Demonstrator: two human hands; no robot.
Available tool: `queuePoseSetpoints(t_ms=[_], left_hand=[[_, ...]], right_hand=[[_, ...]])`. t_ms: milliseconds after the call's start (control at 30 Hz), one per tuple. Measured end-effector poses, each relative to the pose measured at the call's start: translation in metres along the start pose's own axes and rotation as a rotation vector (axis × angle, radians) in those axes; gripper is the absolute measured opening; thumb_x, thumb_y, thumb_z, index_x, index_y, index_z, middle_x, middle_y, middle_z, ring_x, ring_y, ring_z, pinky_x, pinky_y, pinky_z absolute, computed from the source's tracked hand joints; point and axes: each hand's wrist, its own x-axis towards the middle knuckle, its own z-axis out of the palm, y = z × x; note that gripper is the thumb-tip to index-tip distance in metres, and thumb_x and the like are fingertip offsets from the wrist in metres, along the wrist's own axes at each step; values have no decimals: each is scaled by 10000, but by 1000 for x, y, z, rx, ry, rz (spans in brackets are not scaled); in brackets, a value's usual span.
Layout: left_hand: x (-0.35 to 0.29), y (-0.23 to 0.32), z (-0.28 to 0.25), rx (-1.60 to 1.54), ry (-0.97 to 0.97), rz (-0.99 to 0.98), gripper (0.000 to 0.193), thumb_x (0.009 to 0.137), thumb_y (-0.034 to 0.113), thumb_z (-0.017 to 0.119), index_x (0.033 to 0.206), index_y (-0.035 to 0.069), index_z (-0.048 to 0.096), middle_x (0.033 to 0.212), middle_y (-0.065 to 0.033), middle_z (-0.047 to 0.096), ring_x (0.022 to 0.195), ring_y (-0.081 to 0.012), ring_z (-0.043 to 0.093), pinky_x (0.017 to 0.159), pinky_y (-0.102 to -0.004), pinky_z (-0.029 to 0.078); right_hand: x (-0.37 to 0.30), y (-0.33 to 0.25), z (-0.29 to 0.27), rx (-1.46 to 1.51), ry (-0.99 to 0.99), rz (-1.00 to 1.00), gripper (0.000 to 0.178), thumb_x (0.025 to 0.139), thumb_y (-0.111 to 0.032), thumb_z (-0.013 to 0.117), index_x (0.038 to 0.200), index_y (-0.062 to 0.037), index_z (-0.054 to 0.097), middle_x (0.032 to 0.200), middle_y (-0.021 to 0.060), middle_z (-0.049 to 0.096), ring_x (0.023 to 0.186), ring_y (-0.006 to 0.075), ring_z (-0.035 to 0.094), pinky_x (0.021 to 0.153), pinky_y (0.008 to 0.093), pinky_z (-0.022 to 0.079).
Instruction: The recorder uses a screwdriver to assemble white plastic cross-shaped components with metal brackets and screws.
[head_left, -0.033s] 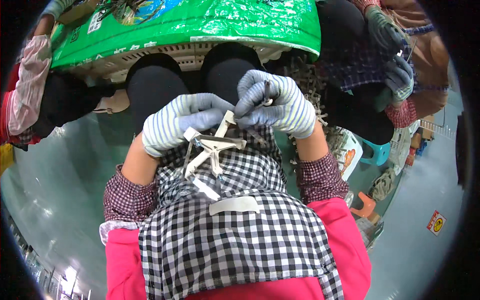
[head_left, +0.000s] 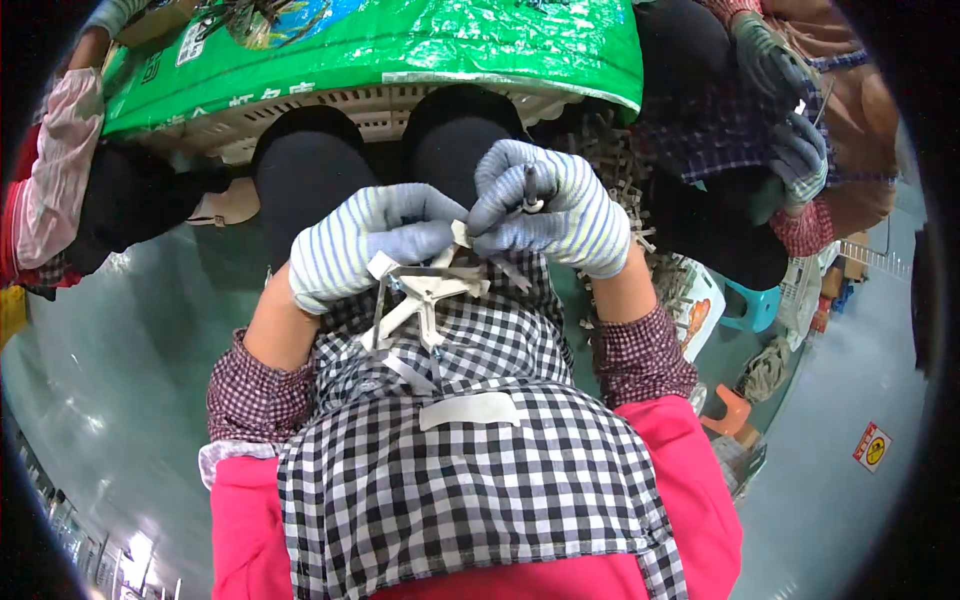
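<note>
Over my lap, my left hand (head_left: 375, 240), in a striped glove with grey fingers, pinches one arm of a white star-shaped plastic frame (head_left: 428, 288). Thin dark and grey strips run between the frame's arm ends, with small blue bits at some joints. Close beside it, my right hand (head_left: 550, 205), gloved alike, has its fingers closed around a slim dark-handled tool (head_left: 530, 182) with a pale ring near it. The right fingertips meet the frame's far arm end, so the tool's working end is hidden. A blurred grey strip (head_left: 510, 272) hangs below the right fingers.
Ahead, a green plastic sheet (head_left: 400, 45) covers a pale slotted crate (head_left: 375, 115). Many grey-white pieces (head_left: 620, 165) lie heaped at my right, near a blue stool (head_left: 752, 305) and an orange stool (head_left: 728, 410). Gloved co-workers sit on both sides.
My left hand has shifted slightly right, towards the right hand. The white frame has tilted a little, and its nearest strip now looks greyer and turned.
</note>
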Motion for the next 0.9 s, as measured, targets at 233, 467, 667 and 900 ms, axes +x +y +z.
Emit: queuePoseSetpoints(t_ms=[233, 467, 667, 900], left_hand=[[0, 5, 8, -6, 25, 35, 328, 829, 172, 616, 1095, -11, 556, 899, -38, 613, 822, -87, 564, 730, -228, 460], [6, -10, 1, 12, 8, 92, 288, 814, 153, 641, 1056, 5, 593, 878, -35, 618, 801, -83, 567, 724, -218, 454], [5, -18, -2, -198, -15, 37, 250, 800, 127, 647, 1025, 26, 607, 826, -24, 619, 736, -63, 552, 658, -196, 436], [16, -34, -4, -119, 33, 153, 279, 796, 176, 649, 1023, 24, 598, 833, -34, 624, 722, -75, 580, 656, -219, 456]], right_hand=[[2, 11, 3, -112, 31, -49, 226, 631, -133, 762, 818, -36, 679, 804, 54, 549, 731, 171, 549, 664, 275, 438], [4, 20, 11, -89, 179, -11, 416, 517, -206, 844, 832, -64, 612, 774, 1, 527, 687, 110, 480, 626, 238, 399], [1, 34, 19, -66, 301, -32, 492, 482, -263, 867, 839, -68, 589, 778, -5, 530, 686, 103, 480, 609, 241, 399], [-8, 36, 30, 4, 460, 30, 550, 455, -283, 883, 873, -74, 595, 829, 13, 552, 724, 117, 509, 635, 239, 418]])
